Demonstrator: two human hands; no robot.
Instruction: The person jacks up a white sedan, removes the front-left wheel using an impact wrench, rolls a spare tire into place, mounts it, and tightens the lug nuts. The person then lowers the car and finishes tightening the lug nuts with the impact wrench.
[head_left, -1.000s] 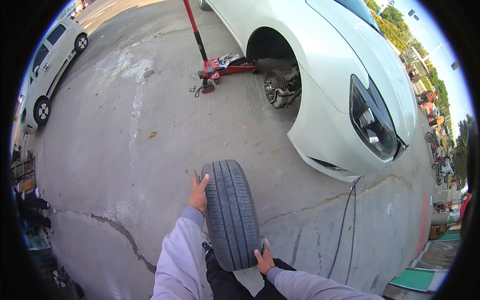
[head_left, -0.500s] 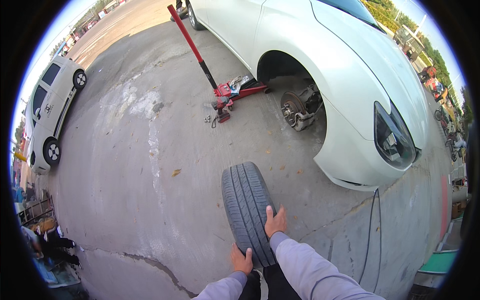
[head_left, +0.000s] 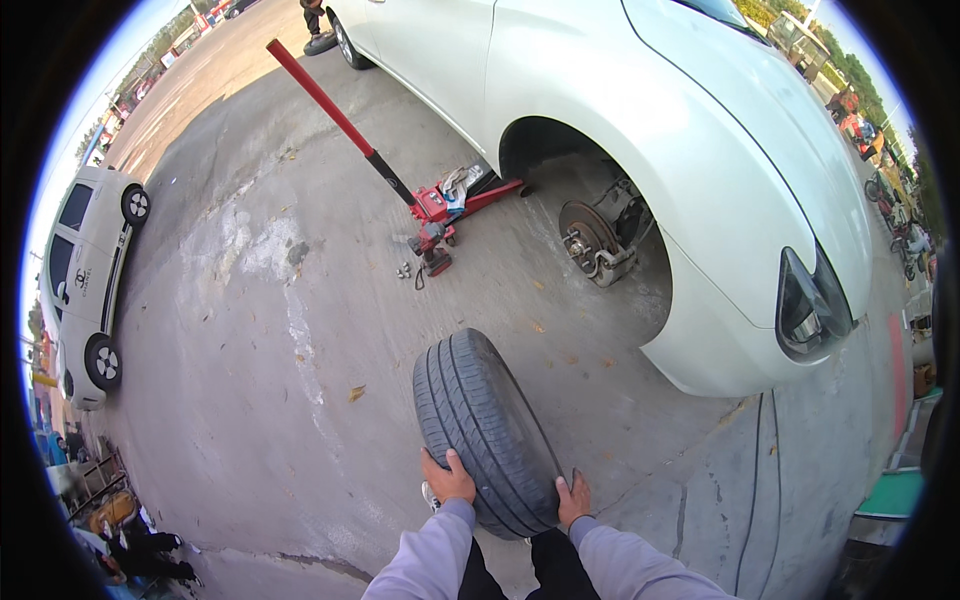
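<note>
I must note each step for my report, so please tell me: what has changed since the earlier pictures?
The tyre has moved forward, nearer to the white car, and turned, showing more of its right side. The left grip has moved from its far left to its near left; the right grip is again low on the right. Car and red jack stayed put.

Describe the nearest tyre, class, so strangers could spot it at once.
Find the big white car, then its bare brake disc. Nearer the viewer is a grooved dark tyre, the only one with a left hand and right hand on it.
</note>
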